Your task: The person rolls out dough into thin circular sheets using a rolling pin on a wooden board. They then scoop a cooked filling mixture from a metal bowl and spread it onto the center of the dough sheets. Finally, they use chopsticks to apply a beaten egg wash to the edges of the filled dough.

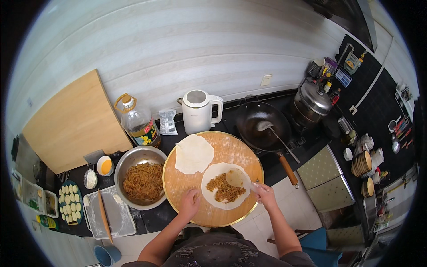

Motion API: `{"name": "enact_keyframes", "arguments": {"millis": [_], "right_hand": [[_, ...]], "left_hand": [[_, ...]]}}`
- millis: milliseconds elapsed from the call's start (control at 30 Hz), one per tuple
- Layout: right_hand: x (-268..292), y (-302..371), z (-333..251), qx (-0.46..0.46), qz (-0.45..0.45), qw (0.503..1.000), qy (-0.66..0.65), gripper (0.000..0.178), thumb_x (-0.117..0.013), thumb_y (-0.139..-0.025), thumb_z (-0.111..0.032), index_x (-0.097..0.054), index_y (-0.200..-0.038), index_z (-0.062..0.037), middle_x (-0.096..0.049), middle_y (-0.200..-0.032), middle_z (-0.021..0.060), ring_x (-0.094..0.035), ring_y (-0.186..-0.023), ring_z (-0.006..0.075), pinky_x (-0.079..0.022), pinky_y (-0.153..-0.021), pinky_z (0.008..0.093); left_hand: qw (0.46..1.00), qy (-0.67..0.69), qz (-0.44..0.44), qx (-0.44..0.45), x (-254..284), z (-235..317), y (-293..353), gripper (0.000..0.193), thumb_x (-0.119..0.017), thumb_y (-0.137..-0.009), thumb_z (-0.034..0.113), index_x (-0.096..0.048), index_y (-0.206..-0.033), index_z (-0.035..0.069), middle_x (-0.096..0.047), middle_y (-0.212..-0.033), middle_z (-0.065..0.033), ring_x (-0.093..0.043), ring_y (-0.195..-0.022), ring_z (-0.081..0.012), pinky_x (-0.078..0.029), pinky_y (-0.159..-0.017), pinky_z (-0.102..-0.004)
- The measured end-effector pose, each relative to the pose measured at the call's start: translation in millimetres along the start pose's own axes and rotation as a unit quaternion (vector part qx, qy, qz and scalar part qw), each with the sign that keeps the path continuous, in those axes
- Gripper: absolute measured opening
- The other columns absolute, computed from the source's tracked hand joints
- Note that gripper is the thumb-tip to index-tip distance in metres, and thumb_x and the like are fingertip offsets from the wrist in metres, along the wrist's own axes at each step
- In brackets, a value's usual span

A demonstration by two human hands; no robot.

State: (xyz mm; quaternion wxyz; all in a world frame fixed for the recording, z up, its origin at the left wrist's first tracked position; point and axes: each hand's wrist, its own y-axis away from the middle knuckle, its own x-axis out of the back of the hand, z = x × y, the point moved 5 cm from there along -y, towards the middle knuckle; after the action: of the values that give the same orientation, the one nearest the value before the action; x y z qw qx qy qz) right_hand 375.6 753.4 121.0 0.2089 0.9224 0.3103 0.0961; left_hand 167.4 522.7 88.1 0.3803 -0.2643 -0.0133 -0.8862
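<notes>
Your two forearms [169, 233] reach forward to the round wooden board [240, 149]. Your right hand [265, 196] grasps a serving spoon [235, 178] at the shredded brown filling [227, 192], which lies on the nearer dough sheet [210, 174]. Your left hand [190, 203] is curled above the board; I cannot tell whether it is closed. Leftward, a steel basin [135, 155] contains more such filling, and a small bowl [99, 165] something orange.

before you is a board [242, 153], bearing a dough sheet [213, 171] with filling [227, 191] on it and, behind to the left, a second sheet [194, 154]. left of your board on the worktop [152, 219] sits a bowl [132, 156]; behind, the kettle [198, 113]; behind-right, the wok [250, 126].
</notes>
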Motion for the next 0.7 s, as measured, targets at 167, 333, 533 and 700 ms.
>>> {"name": "enact_keyframes", "arguments": {"millis": [167,333,533,700], "right_hand": [[5,-1,10,-0.014,-0.019,1.000,0.013,0.023,-0.059,-0.083,-0.023,-0.063,-0.093,-0.0019,-0.046,-0.055,-0.0013,-0.037,-0.042,0.0056,-0.029,-0.038,0.0198],[-8,-2,8,0.017,-0.011,1.000,-0.020,0.023,-0.057,-0.084,-0.022,-0.064,-0.095,-0.0024,-0.045,-0.055,-0.0007,-0.036,-0.042,0.0056,-0.029,-0.037,0.0200],[-20,19,30,-0.045,-0.051,0.998,0.007,0.025,-0.056,-0.085,-0.023,-0.064,-0.098,-0.0032,-0.045,-0.055,-0.0009,-0.035,-0.042,0.0057,-0.028,-0.037,0.0198],[-14,31,25,-0.044,-0.048,0.998,0.009,0.025,-0.057,-0.084,-0.024,-0.064,-0.097,-0.0030,-0.045,-0.055,-0.0007,-0.035,-0.041,0.0054,-0.028,-0.037,0.0191]], "left_hand": [[1.000,-0.007,-0.004,0.012,-3,2,-1,0.026,-0.057,-0.073,0.004,-0.054,-0.098,0.001,-0.055,-0.103,-0.0175,-0.050,-0.097,-0.0361,-0.041,-0.084,-0.0399],[1.000,-0.006,-0.006,0.005,-3,0,-2,0.026,-0.058,-0.073,0.004,-0.053,-0.098,0.001,-0.055,-0.103,-0.0174,-0.050,-0.097,-0.0360,-0.041,-0.084,-0.0398],[1.000,0.016,-0.002,0.005,-6,-7,0,0.026,-0.058,-0.073,0.004,-0.053,-0.098,0.001,-0.055,-0.103,-0.0181,-0.050,-0.097,-0.0362,-0.041,-0.084,-0.0399],[1.000,0.016,0.001,-0.006,-6,-9,1,0.027,-0.058,-0.072,0.003,-0.053,-0.098,0.001,-0.055,-0.102,-0.0184,-0.050,-0.097,-0.0366,-0.041,-0.084,-0.0403]]}}
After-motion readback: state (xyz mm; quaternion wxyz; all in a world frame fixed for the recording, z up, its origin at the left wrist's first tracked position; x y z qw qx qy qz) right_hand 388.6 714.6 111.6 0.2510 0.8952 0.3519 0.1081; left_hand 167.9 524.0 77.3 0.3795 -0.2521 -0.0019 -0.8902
